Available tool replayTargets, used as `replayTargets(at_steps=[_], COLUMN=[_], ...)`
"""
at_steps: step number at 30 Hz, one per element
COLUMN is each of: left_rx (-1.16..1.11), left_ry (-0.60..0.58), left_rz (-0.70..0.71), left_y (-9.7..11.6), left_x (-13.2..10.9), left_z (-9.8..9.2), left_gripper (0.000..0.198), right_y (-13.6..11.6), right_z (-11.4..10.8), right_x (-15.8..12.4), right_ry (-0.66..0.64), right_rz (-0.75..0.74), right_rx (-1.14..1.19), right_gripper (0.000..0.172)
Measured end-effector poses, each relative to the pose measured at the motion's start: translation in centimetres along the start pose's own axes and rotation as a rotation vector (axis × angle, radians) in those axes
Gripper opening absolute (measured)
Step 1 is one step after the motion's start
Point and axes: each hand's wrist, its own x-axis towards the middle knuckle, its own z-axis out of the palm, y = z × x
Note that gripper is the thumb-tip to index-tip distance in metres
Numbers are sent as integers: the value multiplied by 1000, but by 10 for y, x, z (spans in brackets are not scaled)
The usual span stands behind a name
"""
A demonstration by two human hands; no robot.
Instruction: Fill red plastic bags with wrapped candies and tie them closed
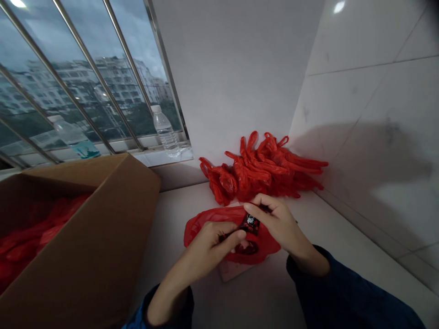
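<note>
My right hand [274, 220] is closed, its thumb and fingers pinching the top of a small dark packet [253, 224] with white print and reddish marks. My left hand [216, 242] is closed too, gripping a dark edge at the packet's lower left; its fingers partly hide that spot. Beneath both hands a red plastic bag [269, 244] lies spread on the white surface [171, 237]. More dark packaging [247, 248] shows in the bag below my left thumb. A pale flat piece [231, 271] sticks out from under the bag's front.
A heap of red plastic bags [254, 171] lies against the back wall. At left stands an open cardboard box [113, 228] with red bags [44, 228] inside. Two plastic bottles, one clear [166, 132] and one with a teal label [75, 139], stand by the barred window.
</note>
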Motion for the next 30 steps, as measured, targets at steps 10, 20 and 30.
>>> replayTargets(at_steps=[10, 20, 30], left_rx=[-331, -333, -433], left_ry=[7, -45, -18], left_rz=[-131, -173, -151], left_y=[-6, -7, -11], left_x=[9, 9, 9], left_z=[12, 8, 5], left_gripper=[32, 30, 30], right_y=[0, -3, -1], right_z=[2, -6, -2], right_x=[-2, -3, -4], right_ry=[21, 16, -117], right_rz=[-53, -68, 30], right_rx=[-109, -267, -132], right_gripper=[37, 38, 42])
